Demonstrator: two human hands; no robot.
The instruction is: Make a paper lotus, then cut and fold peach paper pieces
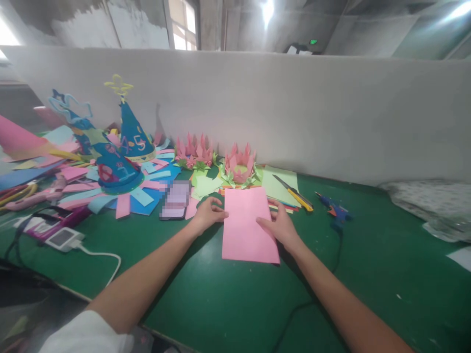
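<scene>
A pink sheet of paper point(247, 230), apparently folded, is held in front of me over the green table. My right hand point(282, 226) grips its right edge, with the thumb on the front and the fingers partly hidden behind. At the left edge, my left hand point(210, 215) has its fingers curled and its thumb against the paper. Just beyond stand two pink and green paper crowns, a right one point(240, 166) and a left one point(196, 151). A phone point(176, 200) lies left of my left hand.
Right of the paper, a yellow utility knife point(300, 197) rests on light green paper point(281, 182). A blue glue gun point(336, 210) lies farther right, its cord crossing the table point(221, 304). Blue party hats point(133, 135) and paper strips crowd the left. Behind rises a white partition point(312, 113).
</scene>
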